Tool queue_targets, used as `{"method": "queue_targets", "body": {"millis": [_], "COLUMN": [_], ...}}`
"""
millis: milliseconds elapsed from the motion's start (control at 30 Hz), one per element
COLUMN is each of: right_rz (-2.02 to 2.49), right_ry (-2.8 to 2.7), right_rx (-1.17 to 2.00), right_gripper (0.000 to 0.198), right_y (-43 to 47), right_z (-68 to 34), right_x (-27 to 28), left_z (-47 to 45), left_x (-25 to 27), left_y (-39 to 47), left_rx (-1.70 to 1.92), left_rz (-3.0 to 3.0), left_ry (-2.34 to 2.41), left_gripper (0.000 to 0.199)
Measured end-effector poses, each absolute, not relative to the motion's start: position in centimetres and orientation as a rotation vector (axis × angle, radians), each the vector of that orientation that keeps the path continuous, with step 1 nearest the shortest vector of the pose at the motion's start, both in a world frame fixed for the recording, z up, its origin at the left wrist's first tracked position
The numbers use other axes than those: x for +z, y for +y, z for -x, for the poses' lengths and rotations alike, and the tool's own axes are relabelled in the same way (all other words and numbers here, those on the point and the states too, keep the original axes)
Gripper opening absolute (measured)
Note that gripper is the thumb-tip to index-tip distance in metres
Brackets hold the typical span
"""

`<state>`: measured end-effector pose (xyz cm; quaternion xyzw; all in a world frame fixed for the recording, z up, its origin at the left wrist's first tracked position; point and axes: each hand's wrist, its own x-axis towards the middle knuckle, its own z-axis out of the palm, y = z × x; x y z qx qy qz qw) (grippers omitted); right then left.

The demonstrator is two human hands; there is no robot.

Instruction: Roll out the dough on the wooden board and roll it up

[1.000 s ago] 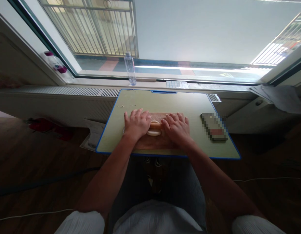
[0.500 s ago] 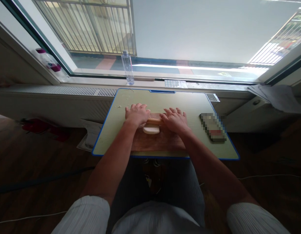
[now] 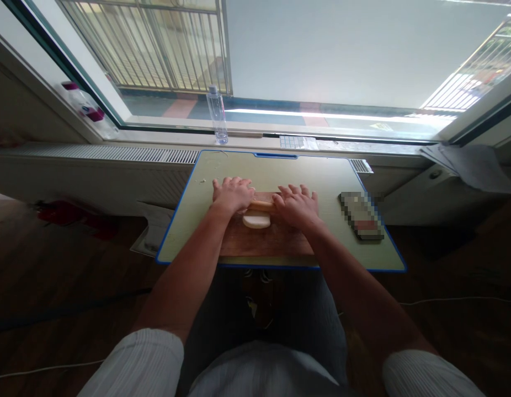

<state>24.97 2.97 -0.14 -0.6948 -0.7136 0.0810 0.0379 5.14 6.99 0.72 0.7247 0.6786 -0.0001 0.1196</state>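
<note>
A light wooden rolling pin [image 3: 261, 205] lies crosswise on a reddish-brown wooden board [image 3: 264, 242]. My left hand [image 3: 232, 196] rests palm down on its left end, fingers stretched out toward the window. On the right end lies my right hand [image 3: 297, 204], palm down too, with its fingers spread. Both palms cover the pin's ends, so only its middle shows. A flat, pale piece of dough [image 3: 256, 221] pokes out on the near side of the pin, between my hands. How far it reaches under the pin is hidden.
The board sits on a pale green, blue-edged table [image 3: 321, 171]. A pixelated phone-like object [image 3: 362, 216] lies to the right. On the sill stands a clear bottle [image 3: 217, 116]; papers [image 3: 470, 165] hang at right. A white radiator grille [image 3: 115, 153] runs behind.
Very little differs. My right hand sits a touch nearer to me, and my forearms have shifted slightly left. The rolling pin and dough look almost the same.
</note>
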Motion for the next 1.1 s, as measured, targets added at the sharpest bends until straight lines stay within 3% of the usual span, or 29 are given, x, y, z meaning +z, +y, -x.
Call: {"method": "queue_targets", "body": {"millis": [433, 1100], "right_rz": [1.993, 1.888], "right_ry": [-2.179, -2.169], "right_rx": [0.020, 0.087], "right_gripper": [0.063, 0.065], "right_y": [-0.4, -6.4], "right_z": [-24.9, -25.4], "right_x": [-1.1, -2.0], "left_z": [-4.6, -4.4], "left_x": [-0.4, -0.2], "left_y": [3.5, -4.7], "left_rx": [0.241, 0.444], "left_rz": [-2.178, -2.334], "left_ry": [2.029, 2.062], "left_gripper": [0.056, 0.056]}}
